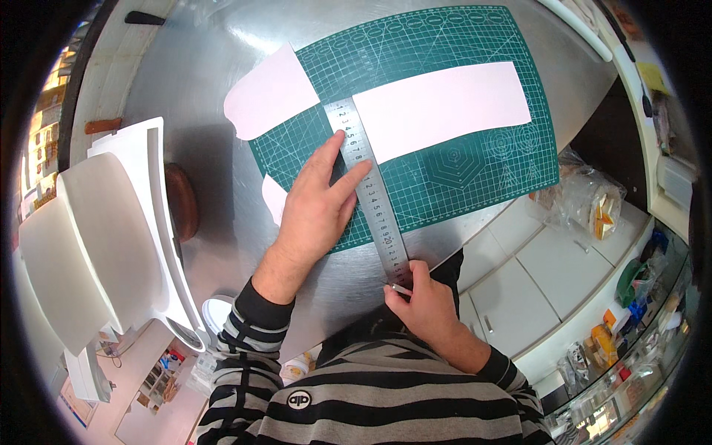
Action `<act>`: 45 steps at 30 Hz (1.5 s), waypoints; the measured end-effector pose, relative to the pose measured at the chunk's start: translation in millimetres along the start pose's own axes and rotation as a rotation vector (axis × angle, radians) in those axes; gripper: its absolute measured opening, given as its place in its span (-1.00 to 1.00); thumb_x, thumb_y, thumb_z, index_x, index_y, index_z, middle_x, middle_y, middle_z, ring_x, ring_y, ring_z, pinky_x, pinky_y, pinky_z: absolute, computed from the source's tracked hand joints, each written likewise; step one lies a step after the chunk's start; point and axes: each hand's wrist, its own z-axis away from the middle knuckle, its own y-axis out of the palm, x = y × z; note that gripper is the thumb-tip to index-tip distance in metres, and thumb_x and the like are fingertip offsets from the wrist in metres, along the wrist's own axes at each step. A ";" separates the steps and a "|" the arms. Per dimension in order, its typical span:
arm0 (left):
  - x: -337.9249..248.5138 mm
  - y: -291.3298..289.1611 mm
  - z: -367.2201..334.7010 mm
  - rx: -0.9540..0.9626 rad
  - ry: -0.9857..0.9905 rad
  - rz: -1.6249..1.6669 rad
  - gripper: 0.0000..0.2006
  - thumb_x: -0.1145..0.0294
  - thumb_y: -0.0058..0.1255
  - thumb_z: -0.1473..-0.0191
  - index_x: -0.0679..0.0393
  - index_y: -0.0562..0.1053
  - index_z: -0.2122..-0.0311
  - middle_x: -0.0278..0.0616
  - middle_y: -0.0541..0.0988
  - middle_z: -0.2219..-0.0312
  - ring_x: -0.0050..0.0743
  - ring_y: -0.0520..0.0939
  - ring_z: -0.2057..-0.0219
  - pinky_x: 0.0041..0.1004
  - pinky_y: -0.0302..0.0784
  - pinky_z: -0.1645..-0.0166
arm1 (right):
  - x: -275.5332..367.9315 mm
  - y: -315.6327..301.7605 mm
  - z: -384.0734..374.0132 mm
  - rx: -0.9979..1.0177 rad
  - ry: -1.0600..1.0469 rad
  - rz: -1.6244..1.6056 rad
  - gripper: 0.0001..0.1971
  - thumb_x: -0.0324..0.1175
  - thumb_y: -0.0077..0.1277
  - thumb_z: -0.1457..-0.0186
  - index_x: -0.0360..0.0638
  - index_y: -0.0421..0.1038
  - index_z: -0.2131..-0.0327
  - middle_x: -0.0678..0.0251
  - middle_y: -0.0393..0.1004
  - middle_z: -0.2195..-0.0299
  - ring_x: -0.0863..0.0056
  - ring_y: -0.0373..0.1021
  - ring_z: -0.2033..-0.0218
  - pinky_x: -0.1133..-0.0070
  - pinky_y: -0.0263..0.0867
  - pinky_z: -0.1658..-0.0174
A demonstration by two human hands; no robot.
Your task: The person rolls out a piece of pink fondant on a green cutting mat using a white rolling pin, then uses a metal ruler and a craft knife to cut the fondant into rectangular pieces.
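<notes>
A steel ruler [376, 200] lies across the green cutting mat [475, 174], its near end reaching past the mat's front edge. My left hand [315, 204] rests on it with index finger and thumb spread, pressing it down. Close by the ruler's near end, my right hand [432, 308] is closed around a thin silver tool [401, 289]; most of the tool is hidden, so its kind is unclear. Right of the ruler is a long pale pink sheet [449, 104]. Another pale pink piece [274, 96], with a rounded end, lies on the left and overhangs the mat.
Beneath the mat is a shiny metal table [200, 55]. A smaller pink scrap [274, 199] sits at the mat's left edge. White machine-like housing [111, 237] stands on the left. White cabinets [519, 297] and a clear plastic bag [586, 200] are on the right.
</notes>
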 end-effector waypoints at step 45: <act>-77.1 -8.2 32.7 -0.187 -0.231 0.102 -0.35 0.49 0.32 0.11 0.19 0.42 -0.18 0.06 0.37 -0.19 0.21 0.45 -0.09 -0.06 0.44 -0.16 | -29.9 -163.6 -22.6 0.252 -0.222 0.337 -0.53 -0.17 0.21 -0.02 -0.10 0.38 0.02 0.17 0.60 0.28 0.14 0.57 0.24 0.28 0.49 0.23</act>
